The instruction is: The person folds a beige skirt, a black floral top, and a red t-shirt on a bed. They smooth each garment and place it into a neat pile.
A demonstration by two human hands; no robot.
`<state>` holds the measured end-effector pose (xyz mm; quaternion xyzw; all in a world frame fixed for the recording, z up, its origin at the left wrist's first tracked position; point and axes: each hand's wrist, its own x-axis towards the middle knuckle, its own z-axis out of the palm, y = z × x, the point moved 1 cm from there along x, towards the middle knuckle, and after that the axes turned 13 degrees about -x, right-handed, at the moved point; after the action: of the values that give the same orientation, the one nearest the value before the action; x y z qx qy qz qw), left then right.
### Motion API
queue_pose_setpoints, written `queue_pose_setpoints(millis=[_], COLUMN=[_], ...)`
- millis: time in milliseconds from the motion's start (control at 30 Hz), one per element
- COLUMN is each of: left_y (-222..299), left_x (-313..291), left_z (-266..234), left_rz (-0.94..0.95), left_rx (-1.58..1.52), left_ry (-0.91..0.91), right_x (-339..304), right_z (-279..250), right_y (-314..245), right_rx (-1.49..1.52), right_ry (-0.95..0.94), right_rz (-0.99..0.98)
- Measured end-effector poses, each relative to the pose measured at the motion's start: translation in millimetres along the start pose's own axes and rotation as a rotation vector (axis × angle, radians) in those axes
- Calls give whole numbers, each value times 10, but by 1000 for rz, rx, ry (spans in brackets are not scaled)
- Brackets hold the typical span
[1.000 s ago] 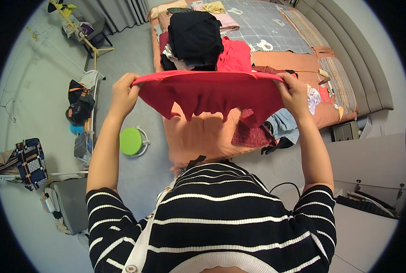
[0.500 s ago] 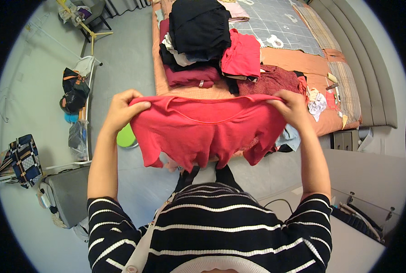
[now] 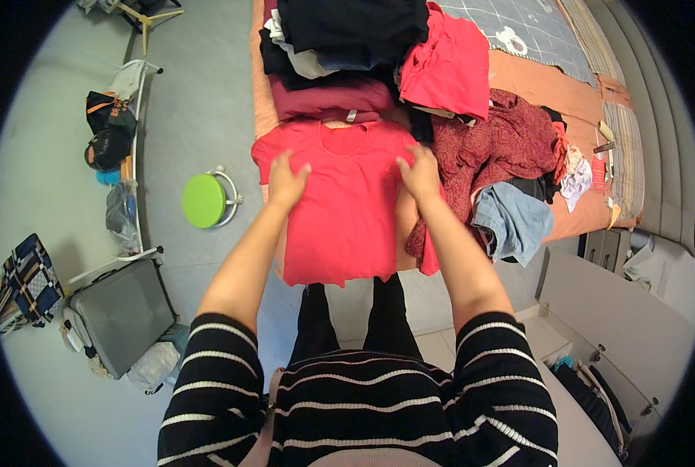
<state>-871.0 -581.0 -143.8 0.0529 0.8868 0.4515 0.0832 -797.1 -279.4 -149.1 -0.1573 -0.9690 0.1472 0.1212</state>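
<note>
A red short-sleeved shirt [image 3: 339,210] lies spread out at the near edge of the bed, neckline away from me and hem hanging over the edge toward my legs. On its left side, near the sleeve, is my left hand [image 3: 287,179], fingers apart and slightly blurred. My right hand [image 3: 420,173] is at the other sleeve, thumb and fingers also spread. Neither hand grips the cloth. Just beyond the collar sits a folded maroon garment [image 3: 332,100], under a pile of black clothes [image 3: 351,35].
Folded red clothing [image 3: 448,70] rests right of the pile. A dark red patterned garment [image 3: 487,140] and light blue denim [image 3: 512,222] lie crumpled on the bed's right. A green stool [image 3: 205,201] stands on the floor at left, with a grey suitcase [image 3: 125,315] by the wall.
The red shirt, held up by its shoulders between both hands before, now lies on the bed. Both hands have let go and moved closer together.
</note>
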Motion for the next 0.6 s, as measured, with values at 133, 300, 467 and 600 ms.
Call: queue_pose_setpoints(millis=[133,300,467,600], left_y=[-472,-542,-115,787], left_x=[-1166,-1915,-1626,-1109], left_z=[171,319,733,1114], left_rz=[-132,-273,-285,-589], left_rx=[6,37,-347,-804], left_ry=[-240,-382,-523,-596], right_x=[-984,-2136,-2002,-1575], right_z=[-341,-137,-445,-1193], right_y=[481,1245,1054,508], right_rx=[40,-15,220,105], right_ry=[-3,-253,-114,-98], right_rz=[405,781,708,255])
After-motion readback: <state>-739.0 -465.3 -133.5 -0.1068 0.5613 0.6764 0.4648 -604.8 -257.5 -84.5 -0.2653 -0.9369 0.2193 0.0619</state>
